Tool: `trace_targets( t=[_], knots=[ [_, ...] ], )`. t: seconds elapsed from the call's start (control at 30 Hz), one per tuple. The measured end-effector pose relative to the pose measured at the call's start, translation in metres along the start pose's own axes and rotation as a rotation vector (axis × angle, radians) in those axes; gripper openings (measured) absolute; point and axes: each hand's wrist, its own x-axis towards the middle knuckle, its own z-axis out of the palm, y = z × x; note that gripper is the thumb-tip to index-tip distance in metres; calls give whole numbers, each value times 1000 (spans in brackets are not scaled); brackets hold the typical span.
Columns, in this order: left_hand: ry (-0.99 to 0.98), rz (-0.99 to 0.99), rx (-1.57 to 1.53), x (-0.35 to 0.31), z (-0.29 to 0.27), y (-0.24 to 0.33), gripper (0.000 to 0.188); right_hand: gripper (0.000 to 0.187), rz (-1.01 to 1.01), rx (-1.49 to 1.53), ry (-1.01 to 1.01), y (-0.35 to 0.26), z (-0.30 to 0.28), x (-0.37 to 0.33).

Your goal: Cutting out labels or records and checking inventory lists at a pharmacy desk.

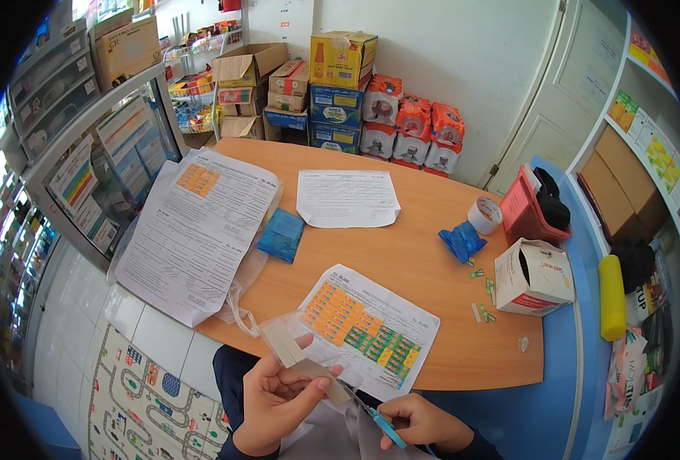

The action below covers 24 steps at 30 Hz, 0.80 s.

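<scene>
Just past the near table edge, my left hand (275,402) pinches a folded strip of grey-beige card (298,359) between thumb and fingers. My right hand (428,422) grips scissors (388,431) with light blue handles. Their blades point at the strip's lower end; whether they touch it I cannot tell. Beyond my hands lies a printed sheet (420,316) covered with rows of orange, green and yellow small cut pieces. Another printed sheet (347,198) rests farther back. At the left, a stack of papers (190,238) has an orange block of pieces on its top page.
On the wooden table (416,195) are a blue packet (281,235), a crumpled blue wrapper (462,241), a tape roll (485,215), green scraps (491,291), a white box (535,277) and a red bin (525,205). Cartons (340,61) stand behind; a glass case (110,165) borders the left.
</scene>
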Motion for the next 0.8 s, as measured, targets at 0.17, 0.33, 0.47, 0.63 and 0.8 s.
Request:
trace_targets(
  t=[0.17,0.33,0.47,0.63,0.8],
  knots=[
    [-46,16,-11,-3,1,-2,54,58,-85,-256,-114,1,-12,3],
    [44,9,17,-4,-2,0,54,78,-74,-244,-115,-5,-11,1],
    [39,9,16,-2,0,0,54,79,-58,-253,-109,-2,-11,0],
    [-14,-24,25,-4,2,-3,55,80,-68,-224,-63,1,-9,3],
    [-63,4,109,-4,2,-9,58,59,-91,-227,-185,6,-14,6]
  ],
)
